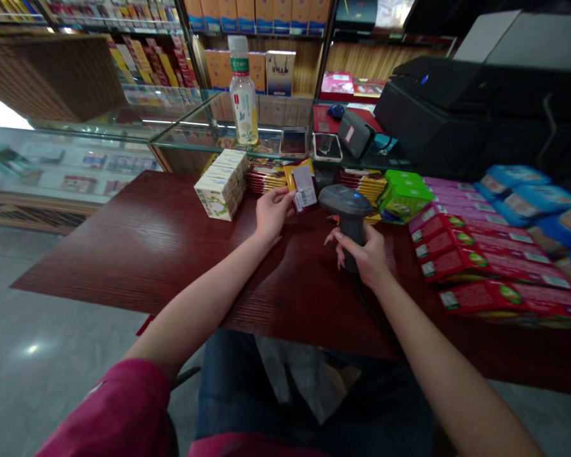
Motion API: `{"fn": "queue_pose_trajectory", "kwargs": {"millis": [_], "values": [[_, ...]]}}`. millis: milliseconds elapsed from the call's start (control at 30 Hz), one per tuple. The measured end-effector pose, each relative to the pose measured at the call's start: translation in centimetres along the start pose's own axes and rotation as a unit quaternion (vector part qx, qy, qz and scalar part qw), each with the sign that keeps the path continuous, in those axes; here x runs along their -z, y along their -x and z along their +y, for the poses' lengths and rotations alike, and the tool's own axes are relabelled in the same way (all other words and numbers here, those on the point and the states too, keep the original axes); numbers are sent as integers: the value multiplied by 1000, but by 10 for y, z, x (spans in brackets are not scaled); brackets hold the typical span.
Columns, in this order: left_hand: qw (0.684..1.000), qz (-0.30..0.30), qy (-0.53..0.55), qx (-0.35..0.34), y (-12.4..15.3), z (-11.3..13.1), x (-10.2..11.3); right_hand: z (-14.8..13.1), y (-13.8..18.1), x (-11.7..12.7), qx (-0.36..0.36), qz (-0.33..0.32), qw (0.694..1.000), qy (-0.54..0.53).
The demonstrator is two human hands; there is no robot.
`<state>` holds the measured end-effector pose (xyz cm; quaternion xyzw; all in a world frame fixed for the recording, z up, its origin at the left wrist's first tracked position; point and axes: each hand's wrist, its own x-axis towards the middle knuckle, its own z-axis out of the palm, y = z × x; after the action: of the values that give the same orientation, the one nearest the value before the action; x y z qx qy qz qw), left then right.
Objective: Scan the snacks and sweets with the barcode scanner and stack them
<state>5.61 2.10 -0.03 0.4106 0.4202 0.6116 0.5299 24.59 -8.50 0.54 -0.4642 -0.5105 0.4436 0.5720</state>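
Observation:
My left hand (271,217) pinches the edge of a small yellow and dark red packet (304,190), tilted up so that its barcode side faces me. In my right hand (365,252) is a black handheld barcode scanner (347,206), gripped round its handle, a blue light showing on top. The scanner's head is just right of the packet, apart from it. Behind the packet lies a row of similar packets (265,176), and another row of them (361,183) is behind the scanner. White patterned small boxes (221,187) stand in a row left of my left hand.
Green packs (404,195), red boxes (495,254) and blue packages (528,190) crowd the right of the dark wooden table (124,241). A drink bottle (243,95) and a phone (327,147) are on the glass counter behind. A black machine (476,120) stands back right. The scanner's cable hangs toward the front edge.

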Motion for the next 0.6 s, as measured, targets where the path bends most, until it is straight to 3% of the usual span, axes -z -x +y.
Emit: {"fn": "queue_pose_trajectory", "kwargs": {"millis": [100,233,600], "values": [[995,0,55,78,8,-5,-6,0,1,-1,-11,-14,1000,12],[991,10,78,106,7,-6,-2,3,0,-3,-25,-18,999,42],[999,15,36,34,1,-15,1,3,0,-5,-32,-9,998,46]]}}
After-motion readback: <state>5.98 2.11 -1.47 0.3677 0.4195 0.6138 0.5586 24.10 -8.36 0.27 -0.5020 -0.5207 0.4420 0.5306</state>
